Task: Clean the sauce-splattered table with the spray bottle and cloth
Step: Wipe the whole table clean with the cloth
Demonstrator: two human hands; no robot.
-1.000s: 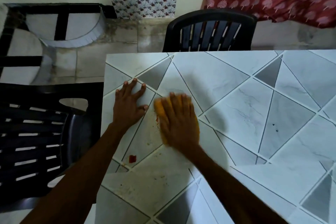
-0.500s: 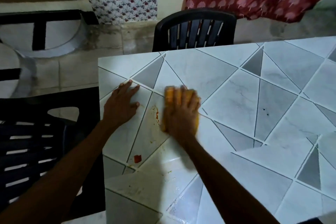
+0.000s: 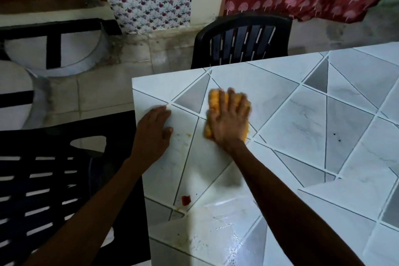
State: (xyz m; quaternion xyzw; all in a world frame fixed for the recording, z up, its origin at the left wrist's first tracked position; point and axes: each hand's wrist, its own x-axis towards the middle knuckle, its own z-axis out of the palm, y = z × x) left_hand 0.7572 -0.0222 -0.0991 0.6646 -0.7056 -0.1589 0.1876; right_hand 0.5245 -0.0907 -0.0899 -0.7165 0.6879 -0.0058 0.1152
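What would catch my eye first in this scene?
The right hand presses a yellow cloth flat on the tiled table, near its far left corner. The left hand rests flat just beside it. Closer to the person, a red sauce blob sits by the table's left edge.

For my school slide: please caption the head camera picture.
Right hand presses a yellow cloth on the tiled table while the left hand rests flat; a red sauce blob lies nearby.

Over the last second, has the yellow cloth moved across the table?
Yes. The yellow cloth under the right hand has slid away from the person, farther from the red sauce blob, now beside the grey triangle tile.
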